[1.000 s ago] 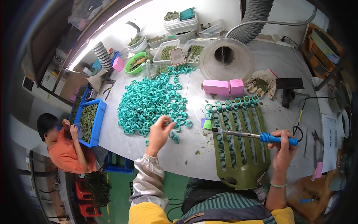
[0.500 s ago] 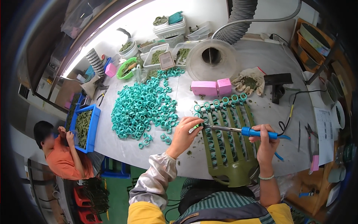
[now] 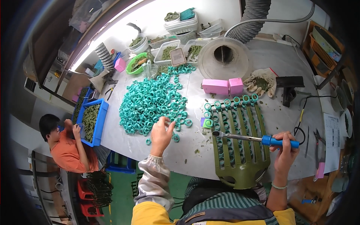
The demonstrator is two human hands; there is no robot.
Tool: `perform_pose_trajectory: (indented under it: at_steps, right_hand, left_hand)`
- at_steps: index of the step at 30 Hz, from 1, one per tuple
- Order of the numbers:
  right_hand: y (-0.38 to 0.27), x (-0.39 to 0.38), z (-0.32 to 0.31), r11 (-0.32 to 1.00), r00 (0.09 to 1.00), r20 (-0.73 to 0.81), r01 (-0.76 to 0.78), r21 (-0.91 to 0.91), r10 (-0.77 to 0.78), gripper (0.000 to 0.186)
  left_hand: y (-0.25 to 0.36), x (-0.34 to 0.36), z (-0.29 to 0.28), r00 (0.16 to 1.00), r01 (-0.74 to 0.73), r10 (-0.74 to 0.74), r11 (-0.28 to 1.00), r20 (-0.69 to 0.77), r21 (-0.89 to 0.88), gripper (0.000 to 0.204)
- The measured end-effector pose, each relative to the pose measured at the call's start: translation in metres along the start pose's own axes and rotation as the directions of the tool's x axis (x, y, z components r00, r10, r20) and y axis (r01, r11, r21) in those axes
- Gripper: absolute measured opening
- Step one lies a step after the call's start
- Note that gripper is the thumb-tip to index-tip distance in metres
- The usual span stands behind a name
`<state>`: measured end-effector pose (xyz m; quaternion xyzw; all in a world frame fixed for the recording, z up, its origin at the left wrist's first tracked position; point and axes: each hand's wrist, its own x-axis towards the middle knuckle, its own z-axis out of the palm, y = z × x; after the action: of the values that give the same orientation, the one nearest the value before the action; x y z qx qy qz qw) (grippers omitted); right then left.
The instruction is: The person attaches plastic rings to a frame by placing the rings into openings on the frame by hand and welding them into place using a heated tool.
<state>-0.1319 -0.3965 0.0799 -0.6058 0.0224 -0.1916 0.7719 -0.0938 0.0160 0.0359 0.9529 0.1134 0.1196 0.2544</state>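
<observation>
My right hand [image 3: 284, 149] grips the blue handle of a soldering iron [image 3: 240, 138]. Its metal shaft points left, over an olive-green slotted rack [image 3: 240, 175] with long bars. Teal rings [image 3: 236, 100] line the rack's far end, and more sit between its bars. My left hand [image 3: 162, 135] is at the near edge of a large pile of teal rings [image 3: 150, 101]; its thumb and fingers are apart and nothing shows in them. Beside the rack's far left corner lies a small green-and-purple block [image 3: 206, 123].
Pink blocks [image 3: 215, 86], a stained glove [image 3: 260, 82] and a clear funnel-shaped hood [image 3: 224, 56] stand beyond the rack. Pliers [image 3: 318, 144] lie at the right. Tubs of green pieces [image 3: 168, 52] line the back. At left, a person in orange [image 3: 69, 153] sits by a blue crate [image 3: 98, 127].
My left hand has left the iron's tip and moved left to the ring pile. My right hand has drawn the iron slightly back toward me. The whole view has shifted a little.
</observation>
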Motion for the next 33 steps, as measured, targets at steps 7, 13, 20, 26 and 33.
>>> perform_pose_trajectory:
  at_steps: [7, 13, 20, 26, 33]
  right_hand:
    - [-0.001, -0.003, 0.002, 1.0, 1.0, -0.004, 0.014, 0.0, -0.014, 0.026]
    - [-0.003, -0.007, -0.001, 1.0, 1.0, -0.028, 0.009, 0.002, -0.009, 0.026]
    - [-0.003, -0.008, -0.002, 1.0, 1.0, -0.025, 0.003, 0.002, -0.003, 0.026]
    - [0.003, -0.011, -0.003, 1.0, 1.0, 0.002, 0.002, 0.001, -0.002, 0.026]
    - [0.02, -0.012, 0.005, 0.998, 0.999, 0.041, -0.004, 0.062, 0.002, 0.023]
  left_hand:
    - [-0.028, -0.024, 0.015, 0.995, -0.094, 0.1, 0.983, -0.029, 0.159, 0.017]
    - [0.0, -0.026, 0.0, 0.985, 0.083, 0.024, 0.798, 0.168, -0.597, 0.023]
    - [0.067, -0.041, 0.006, 0.92, -0.144, 0.318, 0.819, 0.231, -0.555, 0.033]
    - [0.096, -0.043, 0.016, 0.864, -0.321, 0.471, 0.787, 0.177, -0.527, 0.032]
    - [0.101, -0.034, 0.029, 0.744, -0.614, 0.657, 0.744, 0.122, -0.264, 0.031]
